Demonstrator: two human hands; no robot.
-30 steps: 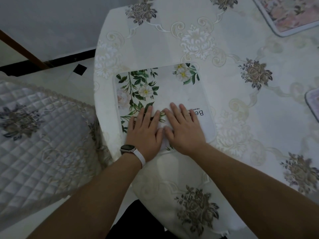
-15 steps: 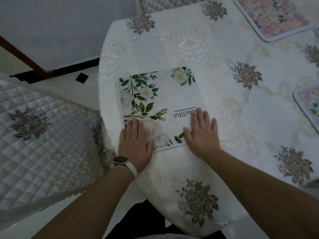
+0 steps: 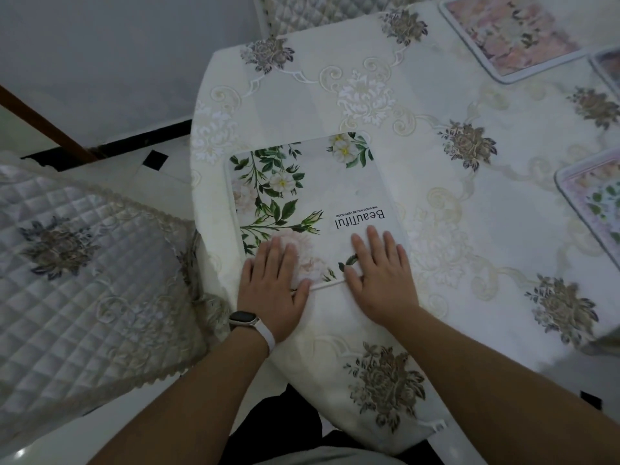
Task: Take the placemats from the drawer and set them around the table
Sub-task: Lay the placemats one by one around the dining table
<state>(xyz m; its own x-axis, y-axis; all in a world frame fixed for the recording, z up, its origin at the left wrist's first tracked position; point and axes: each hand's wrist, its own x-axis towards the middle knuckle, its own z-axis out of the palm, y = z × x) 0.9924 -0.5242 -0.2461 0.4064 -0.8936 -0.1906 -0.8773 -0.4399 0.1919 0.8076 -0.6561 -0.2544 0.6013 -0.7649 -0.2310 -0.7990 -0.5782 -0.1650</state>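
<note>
A white placemat [image 3: 322,193] with green leaves, white flowers and the word "Beautiful" lies flat near the table's left corner. My left hand [image 3: 273,286] lies flat on its near left corner, fingers straight, a watch on the wrist. My right hand [image 3: 382,276] presses flat on its near right edge. A pink floral placemat [image 3: 513,31] lies at the far right of the table. Another placemat [image 3: 593,196] shows partly at the right edge, and the corner of a third one [image 3: 609,67] above it.
The table [image 3: 469,229] wears a cream embroidered cloth with grey-brown flowers. A chair with a quilted cushion [image 3: 77,263] stands close on the left. Another quilted chair back [image 3: 318,11] is beyond the table's far edge. Pale floor tiles show between them.
Both hands slid apart from the mat's middle toward its near corners and edge, uncovering the printed word. The camera view shifted a little to the right.
</note>
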